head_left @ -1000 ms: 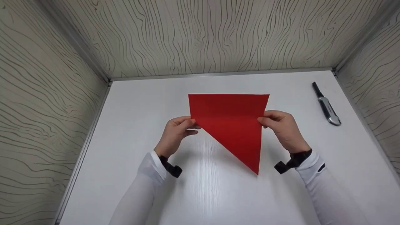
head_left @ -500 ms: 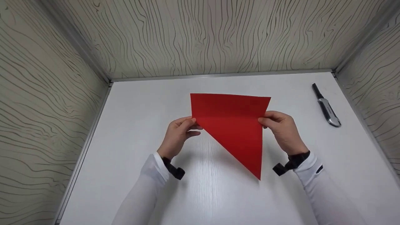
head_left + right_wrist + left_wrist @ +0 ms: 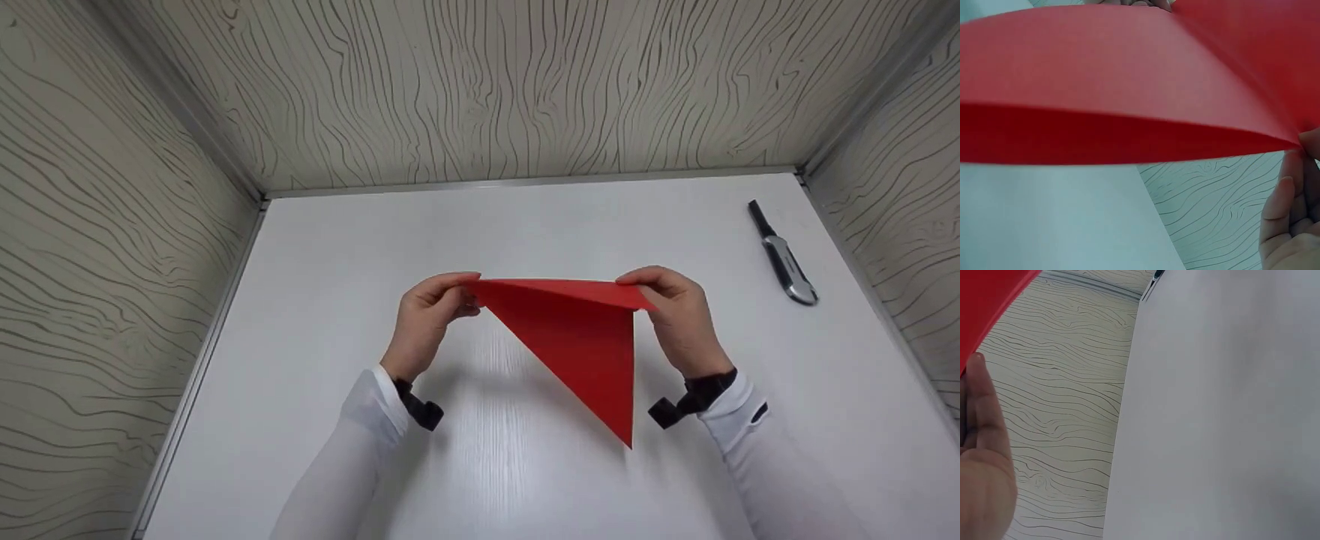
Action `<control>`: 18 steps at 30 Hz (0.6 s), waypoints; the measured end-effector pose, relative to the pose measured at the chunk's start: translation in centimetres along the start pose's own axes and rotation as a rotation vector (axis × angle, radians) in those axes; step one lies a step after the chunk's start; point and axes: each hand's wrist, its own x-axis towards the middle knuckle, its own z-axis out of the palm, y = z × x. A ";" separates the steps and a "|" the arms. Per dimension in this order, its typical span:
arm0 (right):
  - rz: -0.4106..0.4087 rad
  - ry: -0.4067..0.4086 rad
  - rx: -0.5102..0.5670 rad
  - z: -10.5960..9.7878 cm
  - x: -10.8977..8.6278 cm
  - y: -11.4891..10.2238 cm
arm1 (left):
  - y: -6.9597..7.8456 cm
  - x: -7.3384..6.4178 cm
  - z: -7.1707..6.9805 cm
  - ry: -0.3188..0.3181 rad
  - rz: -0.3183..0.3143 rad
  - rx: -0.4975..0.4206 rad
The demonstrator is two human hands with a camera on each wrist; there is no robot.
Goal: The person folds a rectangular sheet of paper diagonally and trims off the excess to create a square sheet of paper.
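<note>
A sheet of red paper (image 3: 577, 360) is held up over the white table in the head view. Its upper flap (image 3: 555, 289) tips toward me along a straight crease, and a pointed triangular part hangs below, tip to the right. My left hand (image 3: 424, 322) pinches the left end of the crease between thumb and fingers. At the right end, my right hand (image 3: 686, 322) pinches the sheet, the flap's corner lying over its thumb. In the right wrist view, the paper (image 3: 1100, 73) bows out in two layers with a narrow gap, running to the right hand's fingertips (image 3: 1307, 140).
A grey and black utility knife (image 3: 784, 259) lies at the right of the white table (image 3: 345, 247). Wood-grain panels (image 3: 480, 90) rise behind and at both sides. Each wrist carries a black camera mount (image 3: 424, 412).
The paper's upper part, which stood up flat above both hands, has tipped down toward me over the lower part. The lower tip has come slightly nearer. Both hands have kept their pinch.
</note>
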 end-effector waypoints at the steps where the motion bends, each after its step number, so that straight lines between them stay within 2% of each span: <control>1: 0.004 -0.001 0.011 0.0 -0.1 0.0 | 0.0 0.0 0.0 0.007 0.004 0.000; 7: 0.027 0.005 0.083 0.3 -0.3 0.0 | -0.1 0.0 -0.1 0.040 -0.010 -0.014; 11: 0.023 -0.005 0.113 0.5 -0.4 0.0 | -0.1 0.0 -0.2 0.037 -0.030 0.003; 18: 0.000 -0.011 0.035 0.9 -0.5 0.1 | 0.3 -0.1 -0.3 0.030 -0.041 -0.023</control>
